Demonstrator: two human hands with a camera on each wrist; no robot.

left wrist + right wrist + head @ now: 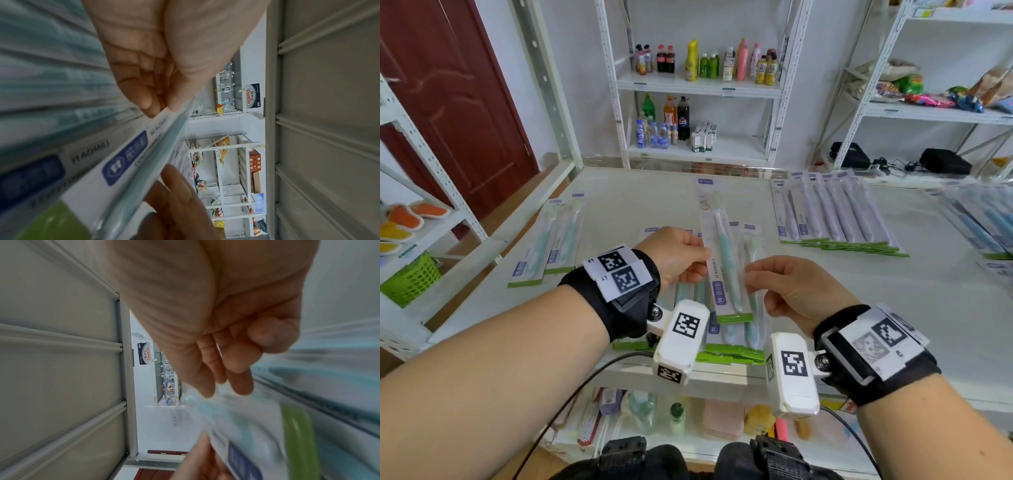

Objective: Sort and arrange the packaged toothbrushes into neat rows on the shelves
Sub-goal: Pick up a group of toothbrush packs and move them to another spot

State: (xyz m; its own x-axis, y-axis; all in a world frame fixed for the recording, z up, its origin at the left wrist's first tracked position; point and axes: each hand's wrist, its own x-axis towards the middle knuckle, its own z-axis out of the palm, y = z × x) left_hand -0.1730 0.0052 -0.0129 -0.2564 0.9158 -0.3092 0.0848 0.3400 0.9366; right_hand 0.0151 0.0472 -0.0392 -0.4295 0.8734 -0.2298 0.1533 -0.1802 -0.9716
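A packaged green toothbrush (726, 270) is held tilted above the white shelf (654, 198). My left hand (703, 263) pinches its left edge between thumb and fingers, which the left wrist view shows close up on the pack (131, 154) under the left hand (162, 105). My right hand (753, 274) pinches the pack's right edge; in the right wrist view its fingertips (242, 386) sit on the blurred pack (246, 426). Beneath both hands lies a row of green packs (732, 342). Two more green packs (544, 246) lie at left, and a purple row (835, 219) at right.
Blue packs (983, 222) lie at the far right of the shelf. A green basket (410, 281) sits on the left rack. Drink bottles (702, 65) fill the back shelving. A lower shelf (688, 421) under my wrists holds assorted toiletries.
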